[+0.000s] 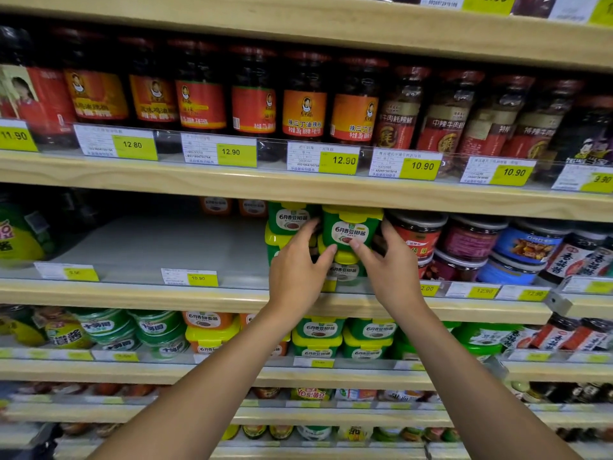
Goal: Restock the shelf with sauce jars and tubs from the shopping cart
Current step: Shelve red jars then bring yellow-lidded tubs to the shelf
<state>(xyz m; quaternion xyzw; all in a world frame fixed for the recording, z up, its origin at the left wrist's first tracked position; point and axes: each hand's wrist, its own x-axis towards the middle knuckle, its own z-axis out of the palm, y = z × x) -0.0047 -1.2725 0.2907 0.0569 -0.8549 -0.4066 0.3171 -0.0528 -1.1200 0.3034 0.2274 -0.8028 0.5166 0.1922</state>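
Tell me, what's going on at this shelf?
A person is stocking sauce tubs. The left hand and right hand both grip one green tub with a yellow lid, holding it just above a matching tub on the middle shelf. Another stack of the same tubs stands beside it.

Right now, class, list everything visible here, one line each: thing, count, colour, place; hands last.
Green plastic sauce tub with yellow lid: one, green, middle wooden shelf, atop a matching tub.
Neighbouring green tubs: two stacked, just left.
Orange plastic tubs: two, rear of that shelf.
Dark glass jars: long row, red-orange labels, upper shelf.
Round clear jars: several, red, maroon, blue, right of tubs.
Lower-shelf tubs: many, green, orange.
Price tags: many, yellow, shelf edges.
Left hand, right hand: gripping the first tub.
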